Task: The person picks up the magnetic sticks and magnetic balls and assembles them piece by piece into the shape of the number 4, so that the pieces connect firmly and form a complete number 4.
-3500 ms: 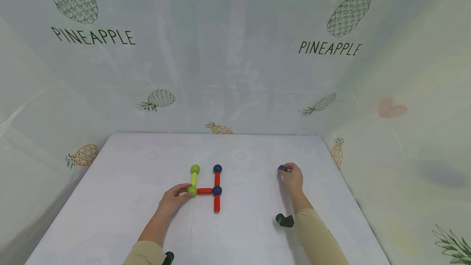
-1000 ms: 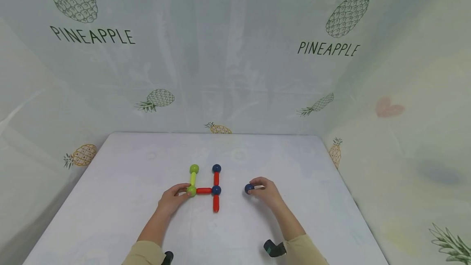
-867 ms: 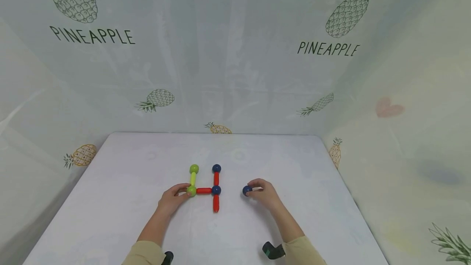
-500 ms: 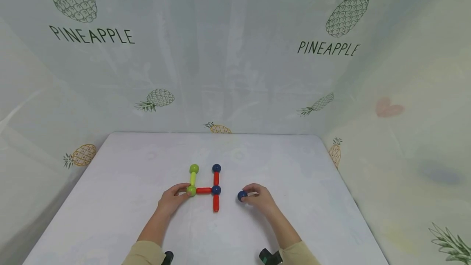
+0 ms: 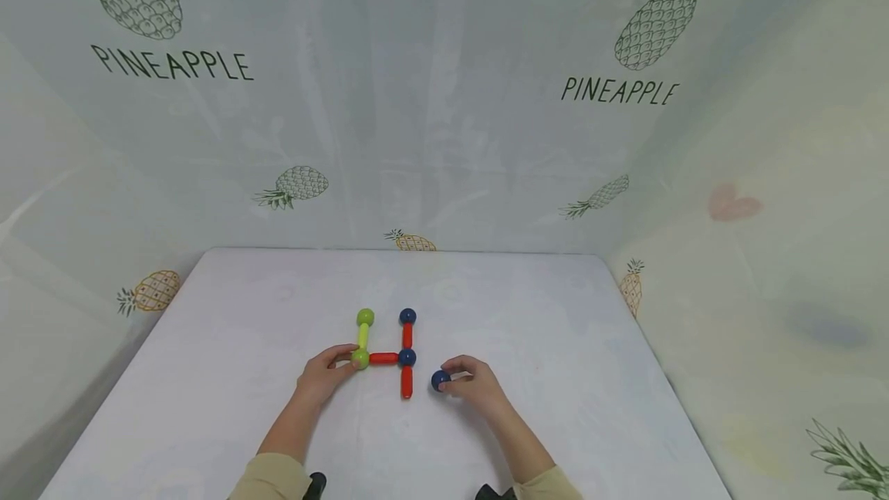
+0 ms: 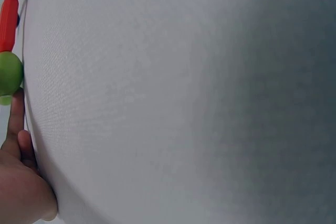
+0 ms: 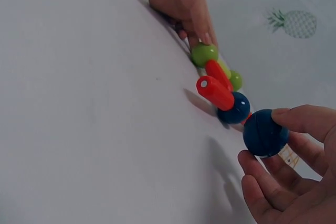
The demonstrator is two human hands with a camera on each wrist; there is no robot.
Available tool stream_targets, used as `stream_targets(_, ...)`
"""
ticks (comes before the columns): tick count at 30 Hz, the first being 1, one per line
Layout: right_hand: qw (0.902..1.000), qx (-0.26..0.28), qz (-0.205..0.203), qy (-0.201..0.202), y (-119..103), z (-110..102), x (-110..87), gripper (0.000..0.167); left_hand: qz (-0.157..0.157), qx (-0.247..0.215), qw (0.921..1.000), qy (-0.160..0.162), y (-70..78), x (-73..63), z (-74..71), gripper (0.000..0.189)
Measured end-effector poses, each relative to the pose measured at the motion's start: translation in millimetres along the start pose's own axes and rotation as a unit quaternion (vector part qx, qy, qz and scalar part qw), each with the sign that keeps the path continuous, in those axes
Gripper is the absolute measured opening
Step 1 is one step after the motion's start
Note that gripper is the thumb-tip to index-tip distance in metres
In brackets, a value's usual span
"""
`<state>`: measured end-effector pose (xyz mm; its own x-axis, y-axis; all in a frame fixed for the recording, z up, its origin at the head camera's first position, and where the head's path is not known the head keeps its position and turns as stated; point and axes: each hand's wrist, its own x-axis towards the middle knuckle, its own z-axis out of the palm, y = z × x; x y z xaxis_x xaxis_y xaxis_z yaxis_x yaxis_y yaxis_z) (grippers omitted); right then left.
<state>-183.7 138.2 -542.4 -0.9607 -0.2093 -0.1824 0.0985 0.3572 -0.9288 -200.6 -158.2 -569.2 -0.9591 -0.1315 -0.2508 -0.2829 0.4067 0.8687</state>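
A figure of magnetic rods and balls lies on the table, shaped like a 4. Its left side has two green balls joined by a yellow-green rod [image 5: 363, 336]. A red rod [image 5: 384, 359] links the lower green ball [image 5: 360, 359] to a blue ball [image 5: 407, 357]; further red rods run up and down from there, the upper one ending in another blue ball [image 5: 407, 316]. My left hand [image 5: 323, 375] pinches the lower green ball between thumb and fingers. My right hand [image 5: 478, 386] pinches a loose blue ball [image 7: 265, 133], right of the lower red rod [image 5: 406, 383], whose pale end faces the right wrist view.
The white table [image 5: 556, 315] ends at a back edge against a hanging cloth [image 5: 444, 99] printed with pineapples. Dark wrist-camera parts [image 5: 495, 492] show by both sleeves.
My right hand has carried the loose blue ball from the table's right side leftward and nearer, close to the lower red rod. My left hand has stayed at the lower green ball.
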Motion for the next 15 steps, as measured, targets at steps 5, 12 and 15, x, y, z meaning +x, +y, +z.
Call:
stream_targets(5, 1.0, 0.002, 0.006, -0.007, -0.9, 9.8, -3.0, 0.032, 0.001, 0.006, 1.0, -0.001, -0.5, -0.2, -0.7, 0.039)
stream_targets(12, 0.9999, 0.002, 0.012, -0.009, -1.6, 18.1, -4.4, 0.029, 0.004, 0.005, 1.0, -0.001, -1.1, 0.7, -0.7, 0.039)
stream_targets(15, 0.9998, 0.008, 0.015, -0.013, -2.4, 20.8, -4.8, 0.029, 0.006, 0.008, 1.0, -0.001, -0.6, -0.4, -1.3, 0.039)
